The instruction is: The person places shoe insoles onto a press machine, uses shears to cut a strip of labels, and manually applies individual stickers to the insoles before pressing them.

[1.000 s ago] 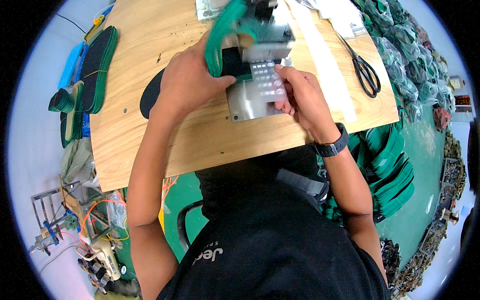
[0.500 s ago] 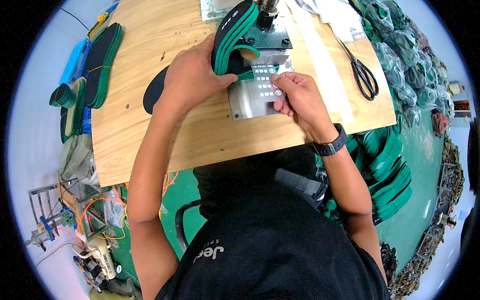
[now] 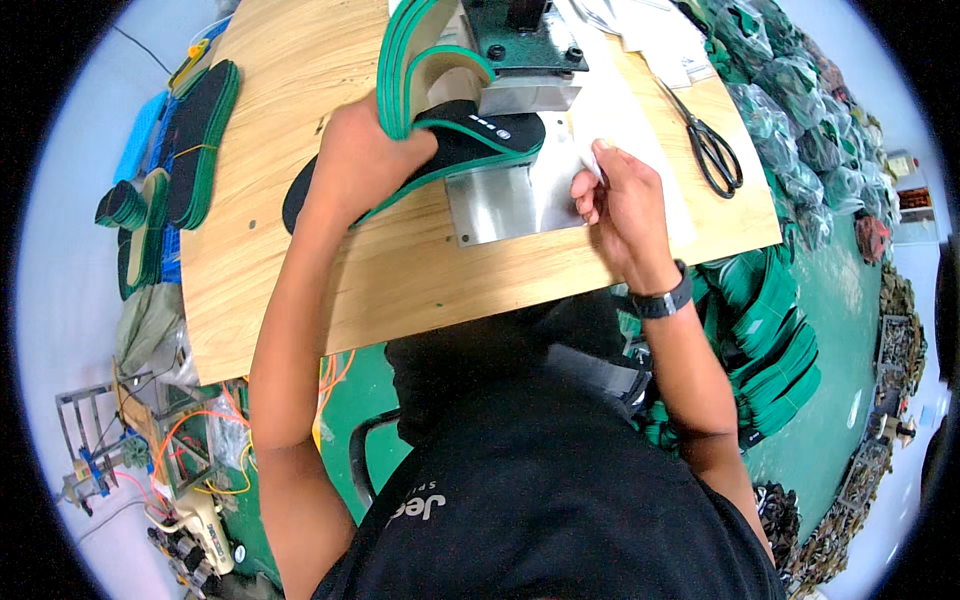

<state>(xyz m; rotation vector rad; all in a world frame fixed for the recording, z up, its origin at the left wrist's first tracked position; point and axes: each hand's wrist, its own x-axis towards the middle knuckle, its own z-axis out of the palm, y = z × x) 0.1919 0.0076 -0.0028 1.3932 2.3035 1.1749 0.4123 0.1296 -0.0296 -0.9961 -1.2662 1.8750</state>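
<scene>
Head view: my left hand (image 3: 365, 160) is clamped around the bent stack of green-edged insoles (image 3: 393, 75), up and left of the steel plate (image 3: 500, 215), and a black insole (image 3: 462, 150) with pale print lies across that plate's far left part. My right hand (image 3: 625, 205), apart from the left, hovers at the plate's right edge, fingers curled toward the thumb; whether it grips anything I cannot tell. Black scissors (image 3: 712, 155) lie well right of the plate.

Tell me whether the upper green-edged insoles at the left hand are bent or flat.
Bent: the upper insoles arch in curves, gripped by the left hand.
</scene>
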